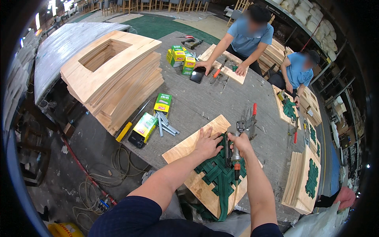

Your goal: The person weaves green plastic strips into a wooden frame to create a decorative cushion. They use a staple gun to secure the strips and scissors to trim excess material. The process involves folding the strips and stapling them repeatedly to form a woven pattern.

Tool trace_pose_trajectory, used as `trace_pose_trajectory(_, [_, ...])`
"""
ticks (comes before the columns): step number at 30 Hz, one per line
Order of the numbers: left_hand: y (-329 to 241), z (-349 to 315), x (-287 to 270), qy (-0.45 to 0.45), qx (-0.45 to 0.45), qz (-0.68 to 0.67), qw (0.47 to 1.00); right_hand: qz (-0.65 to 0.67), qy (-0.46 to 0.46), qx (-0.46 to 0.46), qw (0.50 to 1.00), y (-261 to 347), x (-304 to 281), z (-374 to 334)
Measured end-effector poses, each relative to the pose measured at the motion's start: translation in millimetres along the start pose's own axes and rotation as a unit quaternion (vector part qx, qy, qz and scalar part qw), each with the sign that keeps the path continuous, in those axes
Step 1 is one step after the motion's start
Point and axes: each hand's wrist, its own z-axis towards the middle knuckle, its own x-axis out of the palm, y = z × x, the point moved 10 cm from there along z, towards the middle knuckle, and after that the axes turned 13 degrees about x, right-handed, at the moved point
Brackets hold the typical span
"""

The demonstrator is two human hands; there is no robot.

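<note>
The wooden board [181,151] lay at a slant on the counter [189,103], right in front of the person, with its near end close to their lap. It was flat, light tan and smooth, with soft swirly lines in the wood. Lots of dark green straps [213,165] sat on its middle, going over and under each other like a basket. Their short ends poked out past the crossing part, so the edge looked bumpy. One long strap [223,197] ran down toward the board's near corner. The left hand [207,145] lay on the far part of the board, with its fingers spread out and some tips right by the straps. The right hand [241,143] had its fingers curled around a staple gun [236,155], which was silver with a long black part next to it and an orange bit lower down. A thin tan hose [235,193] came from its bottom end. To the left were a green and yellow box [162,103] and some shiny strips of staples [169,128].
</note>
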Motion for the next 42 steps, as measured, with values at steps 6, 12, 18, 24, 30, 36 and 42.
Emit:
trace_pose_trajectory(6, [0.3,0.7,1.2,-0.006,0.003,-0.007,1.000,-0.009,-0.002,0.002,1.000,-1.9,3.1,2.1])
trace_pose_trajectory(12, [0.4,-0.5,-1.3,-0.013,-0.004,-0.007,1.000,-0.014,-0.001,-0.005,1.000,-1.7,6.7,0.9])
trace_pose_trajectory(18, [1.7,-5.9,-8.6,-0.056,-0.003,-0.030,0.998,0.028,0.023,-0.006,0.999,-1.4,11.9,-9.6])
trace_pose_trajectory(24, [4.3,-5.5,-8.9,-0.068,-0.004,-0.048,0.997,0.012,0.019,-0.003,1.000,-2.3,20.4,-3.9])
trace_pose_trajectory(30, [5.0,-7.8,-14.9,-0.086,-0.004,-0.073,0.994,0.023,0.034,-0.019,0.999,0.6,22.4,-5.2])
trace_pose_trajectory(36, [4.6,-8.7,-19.0,-0.087,-0.003,-0.094,0.992,-0.015,0.022,-0.001,1.000,1.3,26.1,-4.8])
trace_pose_trajectory(42, [5.3,-9.7,-18.0,-0.107,0.000,-0.091,0.990,-0.005,0.038,-0.026,0.999,2.3,27.2,-10.8])
